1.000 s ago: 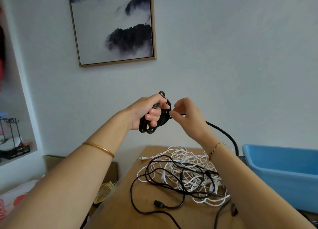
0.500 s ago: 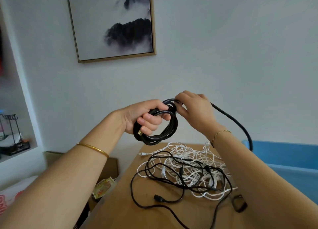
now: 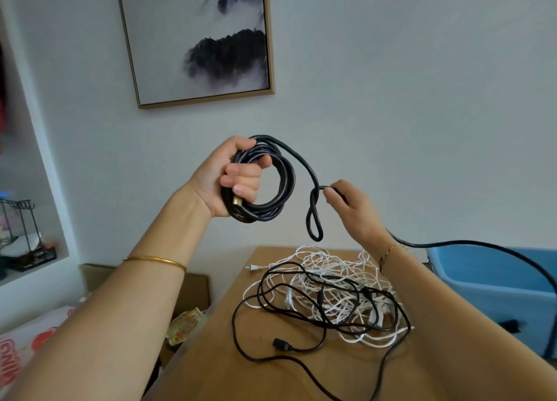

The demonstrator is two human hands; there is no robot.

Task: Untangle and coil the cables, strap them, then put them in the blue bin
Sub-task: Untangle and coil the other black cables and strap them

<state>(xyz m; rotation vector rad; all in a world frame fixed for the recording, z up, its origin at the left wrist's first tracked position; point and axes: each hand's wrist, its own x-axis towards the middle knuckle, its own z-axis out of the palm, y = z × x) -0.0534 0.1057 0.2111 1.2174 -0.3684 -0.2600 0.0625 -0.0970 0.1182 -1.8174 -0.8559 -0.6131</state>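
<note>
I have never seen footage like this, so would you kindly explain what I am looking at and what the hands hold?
No machine here: a camera worn on the person's head looks down at two bare hands. The left hand grips a coiled black cable; the right hand pinches its uncoiled length, which trails off right. On the wooden table lie tangled white cables and a thin black cable. A blue bin stands at the right.

Bare forearms (image 3: 126, 304) — gold bangle (image 3: 155, 261) on the left wrist, thin gold chain (image 3: 389, 252) on the right.
</note>
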